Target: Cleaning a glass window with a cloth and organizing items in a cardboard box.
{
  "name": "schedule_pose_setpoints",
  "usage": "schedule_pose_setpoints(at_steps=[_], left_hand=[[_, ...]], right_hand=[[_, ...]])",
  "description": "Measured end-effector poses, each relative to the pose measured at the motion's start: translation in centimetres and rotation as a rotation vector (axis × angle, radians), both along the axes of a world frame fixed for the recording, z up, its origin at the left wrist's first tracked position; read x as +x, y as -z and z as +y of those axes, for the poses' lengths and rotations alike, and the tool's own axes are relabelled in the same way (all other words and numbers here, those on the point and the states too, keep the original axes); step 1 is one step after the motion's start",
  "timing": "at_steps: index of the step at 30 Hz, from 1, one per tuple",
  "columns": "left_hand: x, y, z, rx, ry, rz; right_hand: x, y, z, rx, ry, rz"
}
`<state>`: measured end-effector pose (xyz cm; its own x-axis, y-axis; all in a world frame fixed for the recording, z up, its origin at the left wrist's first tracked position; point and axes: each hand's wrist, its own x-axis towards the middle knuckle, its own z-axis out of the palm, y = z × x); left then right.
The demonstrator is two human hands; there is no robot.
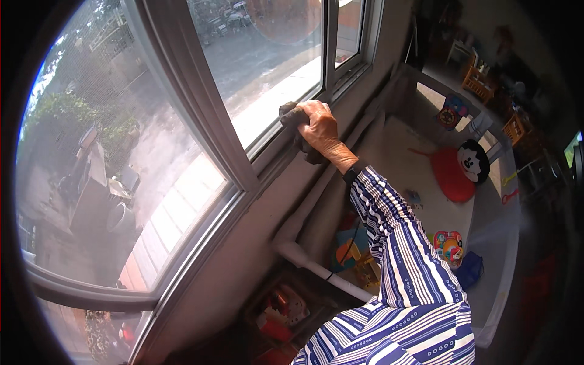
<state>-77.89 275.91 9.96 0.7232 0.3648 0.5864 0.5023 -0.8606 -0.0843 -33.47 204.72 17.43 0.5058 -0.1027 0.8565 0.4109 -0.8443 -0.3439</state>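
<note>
My right hand (320, 126) is closed around a bunched dark grey cloth (294, 114). It presses the cloth against the lower rail of the sliding window frame (275, 146), beside the bottom edge of the glass pane (267, 73). Part of the cloth hangs below my fingers over the sill. A blue and white striped sleeve covers my bent right arm, with a dark band at the wrist. My left hand is outside the picture.
A nearer window pane (121, 152) fills the left side. Below the sill, a padded rail (316, 267) edges a play pen. Inside it lie a red cushion with a black-and-white character head (453, 173), a colourful toy (449, 246) and a blue cloth item (471, 269).
</note>
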Motion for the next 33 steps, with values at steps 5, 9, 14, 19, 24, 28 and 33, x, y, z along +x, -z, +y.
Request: schedule_pose_setpoints(at_steps=[5, 9, 14, 19, 24, 28, 33], left_hand=[[1.4, -0.4, -1.1, -0.012, 0.006, 0.025], [1.1, -1.3, -2.8, -0.044, -0.020, 0.061], [0.6, 0.7, -0.7, -0.118, 0.101, -0.110], [-0.8, 3.1, 3.7, 0.040, -0.110, -0.160], [5.5, 0.1, -3.9, -0.133, -0.099, -0.168], [4.8, 0.1, -4.7, -0.173, -0.159, -0.136], [1.3, -1.0, -4.9, -0.319, -0.172, -0.160]], right_hand=[[5.4, -1.3, -8.9, 0.201, 0.388, 0.309], [3.9, -1.8, -8.2, 0.284, 0.362, 0.380], [-3.2, 0.3, -0.4, 0.005, -0.003, 0.296], [-8.0, -0.9, 9.1, -0.120, -0.389, 0.279], [-8.1, -3.0, 4.9, 0.627, -0.829, 0.751], [-6.4, -0.5, 4.7, 0.756, -0.901, 0.772], [-8.1, -0.5, 8.1, 0.650, -0.854, 0.810]])
